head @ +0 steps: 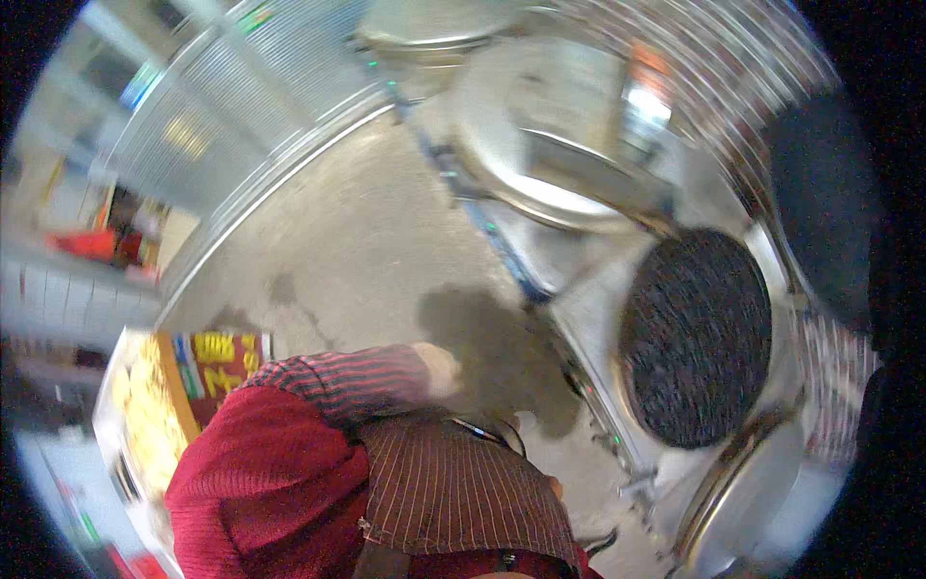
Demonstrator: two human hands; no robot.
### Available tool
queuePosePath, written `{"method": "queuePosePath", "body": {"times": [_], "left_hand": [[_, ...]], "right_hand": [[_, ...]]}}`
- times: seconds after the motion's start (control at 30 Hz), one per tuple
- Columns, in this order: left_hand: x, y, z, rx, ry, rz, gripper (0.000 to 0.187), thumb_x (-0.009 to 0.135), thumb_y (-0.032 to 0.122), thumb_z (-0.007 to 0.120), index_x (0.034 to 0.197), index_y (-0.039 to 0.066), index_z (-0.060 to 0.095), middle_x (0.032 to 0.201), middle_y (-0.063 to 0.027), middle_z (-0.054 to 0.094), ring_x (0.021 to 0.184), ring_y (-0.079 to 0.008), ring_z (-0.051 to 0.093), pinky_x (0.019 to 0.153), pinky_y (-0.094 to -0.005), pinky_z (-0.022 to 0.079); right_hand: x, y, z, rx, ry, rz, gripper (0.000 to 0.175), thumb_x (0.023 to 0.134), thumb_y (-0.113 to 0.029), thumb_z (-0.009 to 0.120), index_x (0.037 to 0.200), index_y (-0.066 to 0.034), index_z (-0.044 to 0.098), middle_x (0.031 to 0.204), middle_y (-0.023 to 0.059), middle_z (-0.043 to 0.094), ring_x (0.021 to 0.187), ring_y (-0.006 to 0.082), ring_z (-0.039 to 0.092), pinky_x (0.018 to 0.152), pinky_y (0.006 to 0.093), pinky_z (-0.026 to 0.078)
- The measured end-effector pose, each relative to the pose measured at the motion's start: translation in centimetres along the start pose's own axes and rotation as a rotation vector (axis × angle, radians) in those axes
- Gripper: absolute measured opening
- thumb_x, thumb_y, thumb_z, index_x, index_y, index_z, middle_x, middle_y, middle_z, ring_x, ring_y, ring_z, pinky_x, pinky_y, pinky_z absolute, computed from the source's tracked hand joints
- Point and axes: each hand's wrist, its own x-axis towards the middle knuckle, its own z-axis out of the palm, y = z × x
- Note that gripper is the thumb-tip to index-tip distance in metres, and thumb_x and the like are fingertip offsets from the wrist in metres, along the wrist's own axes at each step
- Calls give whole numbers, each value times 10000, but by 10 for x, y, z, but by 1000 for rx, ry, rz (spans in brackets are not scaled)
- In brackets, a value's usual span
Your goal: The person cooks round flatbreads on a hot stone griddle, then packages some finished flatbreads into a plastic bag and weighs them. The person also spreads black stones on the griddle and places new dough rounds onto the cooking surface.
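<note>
My left hand (443,370), blurred and partly hidden by its striped cuff, hangs over the concrete floor (347,217) in front of my brown pinstriped apron (463,485). Its fingers do not show clearly, and no held thing can be made out. A small patch of skin at the apron's right edge may be my right hand (555,486); the rest is hidden. Nearest on the right is a metal stove counter (586,311) with a pipe and valves along its front. On it stands a round vessel with a dark, rough surface (698,340).
A large round steel vessel (499,166) stands farther along the counter, with a rectangular metal piece on it. Another round metal rim (723,499) is at the lower right. A ribbed metal partition (239,123) bounds the floor at the upper left. A lettered sign (224,362) stands left.
</note>
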Motion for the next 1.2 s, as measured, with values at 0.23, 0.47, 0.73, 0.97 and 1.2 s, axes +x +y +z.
{"method": "queuePosePath", "body": {"times": [0.23, 0.47, 0.73, 0.97, 1.2], "left_hand": [[-277, -180, 177, -746, 564, -562, 349, 875, 331, 566, 1132, 109, 647, 1102, -186, 631, 1069, -381, 607, 903, -483, 510], [-403, -315, 286, -1333, 580, -947, 505, 940, 421, 406, 1233, 70, 621, 1258, -205, 604, 1159, -375, 580, 1010, -478, 433], [-434, -419, 296, -1608, 959, -1119, 540, 955, 480, 405, 1298, 100, 578, 1287, -191, 588, 1204, -370, 547, 1020, -471, 425], [-519, -458, 295, -1638, 1168, -1704, 575, 975, 576, 367, 1326, 158, 551, 1356, -172, 537, 1277, -367, 484, 1059, -457, 401], [-574, -511, 297, -2053, 1225, -1879, 774, 909, 744, 328, 1378, 164, 535, 1290, -215, 595, 1221, -402, 540, 1054, -469, 405]], "right_hand": [[38, -196, 200, -497, -145, -219, 338, 933, -335, 591, 1077, -30, 623, 840, 138, 683, 639, 242, 641, 532, 404, 506], [17, -377, 503, -1045, -376, -441, 336, 921, -335, 589, 1051, -31, 647, 839, 131, 688, 672, 244, 647, 570, 408, 510], [23, -525, 802, -1544, -626, -602, 336, 908, -336, 587, 1020, -32, 675, 838, 124, 695, 710, 247, 655, 615, 412, 514], [11, -668, 1099, -1975, -660, -885, 340, 897, -337, 585, 994, -32, 700, 837, 117, 700, 744, 250, 661, 653, 416, 518], [-98, -657, 1478, -2093, -621, -1642, 345, 886, -338, 584, 967, -33, 724, 836, 111, 706, 777, 253, 668, 692, 420, 522]]}}
